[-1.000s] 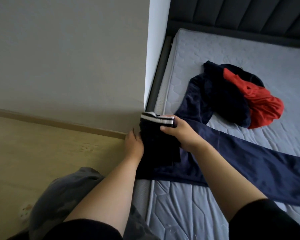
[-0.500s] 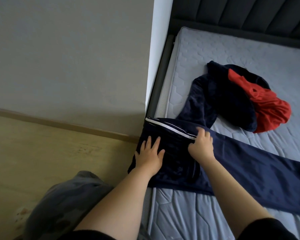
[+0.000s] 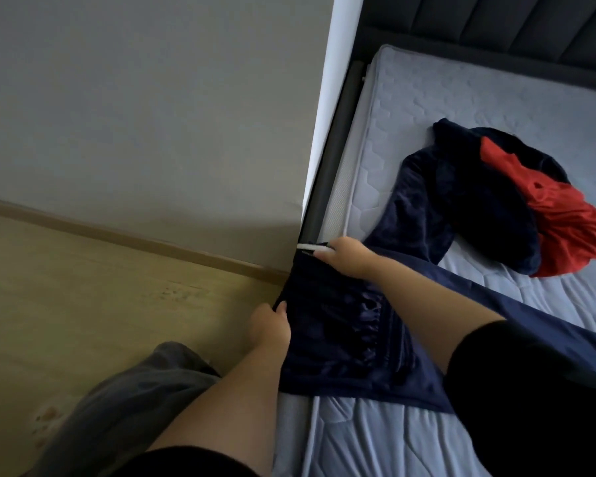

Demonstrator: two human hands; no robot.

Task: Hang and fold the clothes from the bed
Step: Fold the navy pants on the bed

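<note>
Dark navy trousers (image 3: 338,325) with a white-striped waistband lie across the near left edge of the mattress (image 3: 444,98), their legs running off to the right. My left hand (image 3: 269,327) pinches the waistband's near corner at the bed's edge, thumb on top. My right hand (image 3: 348,254) grips the far corner of the waistband by the white stripe. Farther back on the mattress lies a crumpled heap of a navy garment (image 3: 475,197) with a red garment (image 3: 565,222) bunched on its right side.
A grey wall (image 3: 152,115) and a white corner post stand left of the bed. Wooden floor (image 3: 100,287) lies below it, with my grey trouser leg (image 3: 128,401) over it. A dark padded headboard (image 3: 496,25) closes the far end.
My hands went from lying flat on the folded trouser top to gripping its two waistband corners, the left moving down to the bed's edge and the right up to the white stripe.
</note>
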